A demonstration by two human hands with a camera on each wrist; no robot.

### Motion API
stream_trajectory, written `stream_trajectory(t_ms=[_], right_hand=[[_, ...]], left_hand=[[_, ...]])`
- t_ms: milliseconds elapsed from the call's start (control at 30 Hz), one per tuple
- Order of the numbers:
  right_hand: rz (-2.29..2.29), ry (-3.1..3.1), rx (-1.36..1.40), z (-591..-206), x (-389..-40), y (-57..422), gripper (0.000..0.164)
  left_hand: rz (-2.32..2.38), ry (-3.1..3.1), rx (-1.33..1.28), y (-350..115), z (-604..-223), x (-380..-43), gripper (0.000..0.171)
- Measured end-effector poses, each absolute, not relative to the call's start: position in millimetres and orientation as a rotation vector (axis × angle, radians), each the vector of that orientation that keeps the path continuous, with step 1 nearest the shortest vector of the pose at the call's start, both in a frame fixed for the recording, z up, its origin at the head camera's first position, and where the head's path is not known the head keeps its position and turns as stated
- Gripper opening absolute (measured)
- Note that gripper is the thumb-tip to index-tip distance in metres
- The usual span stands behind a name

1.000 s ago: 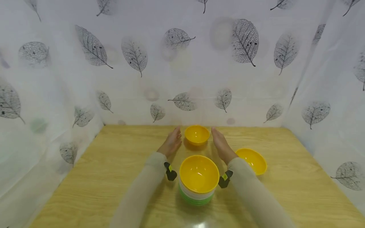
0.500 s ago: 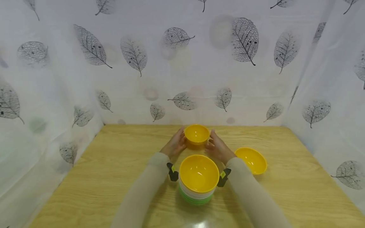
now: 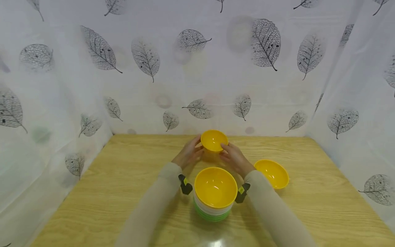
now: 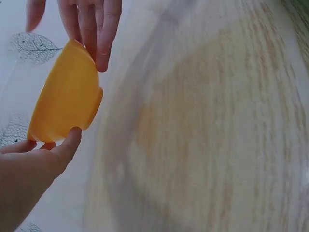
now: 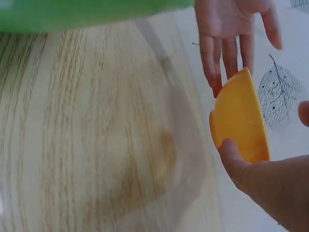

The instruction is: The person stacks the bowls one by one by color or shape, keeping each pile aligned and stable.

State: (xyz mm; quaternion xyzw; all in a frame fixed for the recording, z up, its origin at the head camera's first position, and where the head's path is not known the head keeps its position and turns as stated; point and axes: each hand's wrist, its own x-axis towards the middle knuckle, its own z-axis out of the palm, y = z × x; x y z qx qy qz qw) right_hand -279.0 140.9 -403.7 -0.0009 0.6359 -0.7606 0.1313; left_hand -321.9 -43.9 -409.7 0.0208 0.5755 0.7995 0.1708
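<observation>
A small yellow bowl (image 3: 213,139) is held up between both hands near the table's back edge, over its faint reflection. My left hand (image 3: 189,154) holds its left side, and in the left wrist view its fingers (image 4: 71,141) press the outer wall near the foot. On the other side my right hand (image 3: 236,158) grips it, thumb at the rim in the head view and a finger (image 5: 231,149) against the underside. Between the forearms stands a stack: a larger yellow bowl (image 3: 216,188) on top, white (image 3: 213,210) beneath, and green (image 3: 213,216) lowest.
Another yellow bowl (image 3: 273,174) sits at the right, its left edge partly behind the right wrist. The wood-grain table (image 3: 92,185) meets a leaf-patterned curtain (image 3: 213,68) at the back and sides. Both wrists wear black camera mounts.
Both hands have closed in on the small yellow bowl from either side. It has risen slightly and tilted; the right thumb has come over its rim. The stack and other bowl have stayed put.
</observation>
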Motion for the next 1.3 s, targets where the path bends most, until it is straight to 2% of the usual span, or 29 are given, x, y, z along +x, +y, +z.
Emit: stream_trajectory(t_ms=[267,567,767,1000,1167,1300], right_hand=[[-2.086,2.288,-0.189,-399.0,-274.6,143.3,0.067],[-2.066,2.519,-0.206,-393.2,-269.4,149.8,0.068],[-2.147,2.525,-0.331,-383.8,-263.6,151.6,0.068],[-2.213,2.518,-0.357,-371.5,-254.3,154.8,0.068],[-2.258,2.443,-0.427,-361.8,-245.3,159.3,0.069],[-2.292,2.370,-0.451,-356.9,-237.6,160.7,0.066]], left_hand=[[2.233,1.851,0.181,-43.6,-392.4,-318.5,0.044],[2.167,2.031,0.319,-46.9,-374.8,-304.4,0.046],[2.168,2.077,0.504,-49.4,-367.0,-296.0,0.049],[2.128,2.169,0.718,-53.5,-355.4,-281.7,0.053],[2.141,2.206,0.715,-55.7,-350.7,-275.7,0.062],[2.199,2.182,0.729,-56.3,-352.5,-275.2,0.060]])
